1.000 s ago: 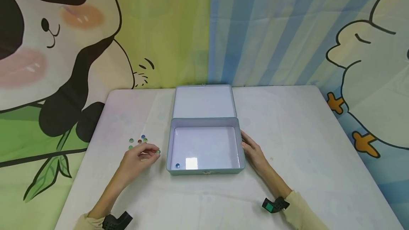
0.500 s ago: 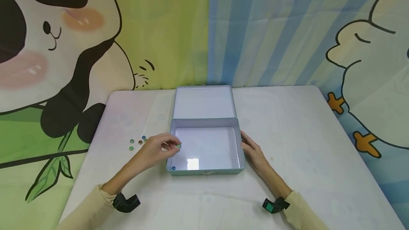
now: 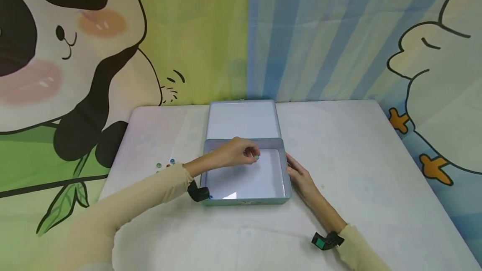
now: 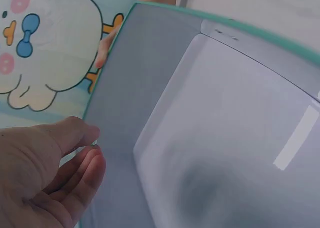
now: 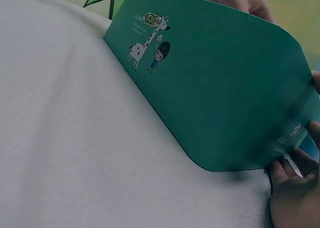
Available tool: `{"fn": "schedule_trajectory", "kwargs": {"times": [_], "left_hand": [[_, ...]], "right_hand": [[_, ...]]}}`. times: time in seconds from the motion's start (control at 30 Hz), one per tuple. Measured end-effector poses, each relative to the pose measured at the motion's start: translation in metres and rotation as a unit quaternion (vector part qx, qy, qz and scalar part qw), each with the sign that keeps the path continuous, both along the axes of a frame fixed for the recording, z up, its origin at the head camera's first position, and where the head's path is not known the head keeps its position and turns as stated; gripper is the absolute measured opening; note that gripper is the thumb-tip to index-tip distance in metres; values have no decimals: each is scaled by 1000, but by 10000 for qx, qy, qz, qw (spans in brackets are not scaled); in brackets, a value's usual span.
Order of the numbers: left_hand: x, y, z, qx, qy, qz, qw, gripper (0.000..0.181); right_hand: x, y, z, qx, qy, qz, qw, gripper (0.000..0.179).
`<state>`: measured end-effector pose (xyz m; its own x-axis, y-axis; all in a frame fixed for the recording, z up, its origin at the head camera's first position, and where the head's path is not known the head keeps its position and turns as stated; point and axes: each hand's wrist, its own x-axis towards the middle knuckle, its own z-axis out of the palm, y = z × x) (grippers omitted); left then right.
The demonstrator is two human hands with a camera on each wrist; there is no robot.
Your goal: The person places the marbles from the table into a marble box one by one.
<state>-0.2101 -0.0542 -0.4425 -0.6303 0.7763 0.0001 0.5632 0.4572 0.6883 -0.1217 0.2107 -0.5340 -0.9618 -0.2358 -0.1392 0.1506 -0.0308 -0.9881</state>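
Over the open tin box (image 3: 246, 201), my left hand (image 3: 237, 152) pinches a small green glass marble (image 3: 257, 157) between thumb and finger. The left wrist view shows this left hand (image 4: 55, 173) above the tin's pale interior; the marble is almost hidden there. A blue marble (image 3: 210, 197) lies in the tin's front left corner, partly covered by the wrist camera. My right hand (image 3: 302, 179) rests against the tin's right side. In the right wrist view the right hand's fingers (image 5: 302, 162) touch the tin's green outer wall (image 5: 215, 88), which bears a printed giraffe and child.
Left of the tin, several marbles lie on the white-covered table, among them a green marble (image 3: 158, 165) and a blue marble (image 3: 172, 161); the left sleeve (image 3: 150, 189) hides part of this group. The tin's lid (image 3: 242, 119) leans back behind it, near a cartoon-print curtain (image 3: 203, 37).
My left hand has carried the green marble rightwards from beside the tin to above its inside. The blue marble has shifted toward the tin's left corner. The right hand stays in place.
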Motion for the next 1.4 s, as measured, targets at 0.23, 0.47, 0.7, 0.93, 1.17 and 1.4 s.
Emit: {"fn": "schedule_trajectory", "kwargs": {"times": [0.23, 0.47, 0.7, 0.93, 1.17, 1.4], "left_hand": [[-12, 46, -23, -495, -151, -246, 9984, 7], [-20, 71, -43, -504, -182, -331, 9980, 8], [-25, 78, -60, -281, -371, -139, 9988, 9], [-23, 82, -61, -164, -315, -91, 9993, 10], [-23, 84, -62, -226, -310, -40, 9993, 10], [-23, 88, -65, -268, -325, 3, 9991, 11]], "right_hand": [[-2, -1, -1, 10, -37, 14, 10000, 59], [-3, -2, -3, 111, -115, -12, 9999, 58], [-3, -4, -2, 197, -103, 101, 9997, 58], [-3, -1, -2, 147, -110, 41, 9998, 59], [-3, 0, -1, 224, -118, 66, 9997, 58], [-3, 2, -2, 203, -86, -7, 9998, 58]]}}
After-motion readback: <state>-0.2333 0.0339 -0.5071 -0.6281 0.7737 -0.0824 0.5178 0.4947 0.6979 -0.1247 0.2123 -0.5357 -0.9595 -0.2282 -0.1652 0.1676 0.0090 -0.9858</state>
